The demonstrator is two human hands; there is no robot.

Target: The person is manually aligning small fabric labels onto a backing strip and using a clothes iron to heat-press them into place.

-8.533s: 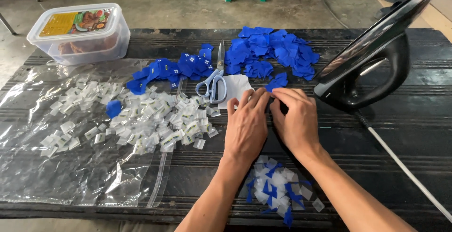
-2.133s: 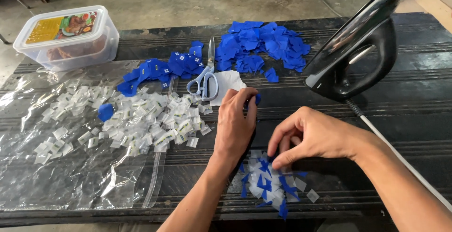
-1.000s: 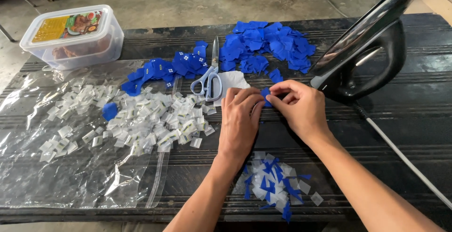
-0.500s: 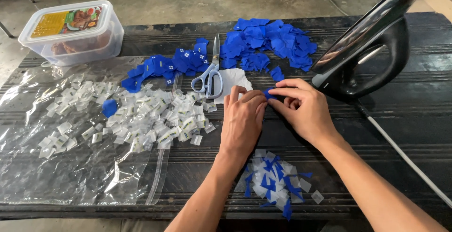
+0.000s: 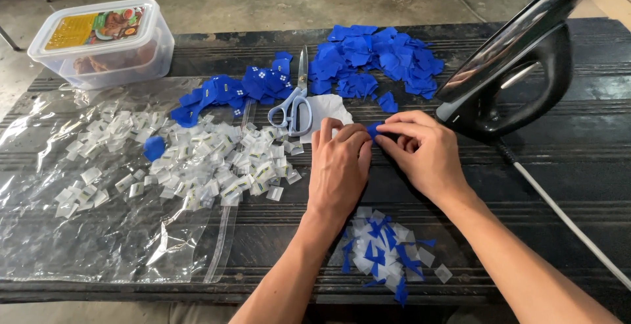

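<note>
surface: dark ribbed wooden surface (image 5: 559, 186), carries everything here
sheet: clear crinkled plastic sheet (image 5: 79, 232) spread over the surface's left half, its zip edge toward centre
iron: black clothes iron (image 5: 519, 68) stood tilted at right, white cord trailing off to the lower right, near the right hand but apart from it
tub: clear lidded plastic food tub (image 5: 102, 41) at the far left corner, shut, well apart from the hands
blue pile: heap of loose blue fabric squares (image 5: 374, 58) at the far centre, a second smaller run of them left of the scissors
white pile: scatter of small clear-wrapped white tags (image 5: 197, 160) on the sheet, just left of the left hand
done pile: small heap of mixed blue and white pieces (image 5: 384, 252) near the front edge, between the two forearms
scissors: blue-handled steel scissors (image 5: 296, 100) lying closed, blades pointing away, handles just beyond the left hand, untouched
left hand: left hand (image 5: 338, 166) palm down, fingers curled, tips pressing at the small blue piece
right hand: right hand (image 5: 424, 153) thumb and forefinger pinched on the same piece
piece: small blue fabric piece (image 5: 374, 129) held between both hands just above the surface, by a white paper scrap (image 5: 328, 110)
step: looks like folding or pairing one blue piece, mid-cycle
next: likely needs a firm pinch kept on the fold, then a short drop to the done pile
</note>
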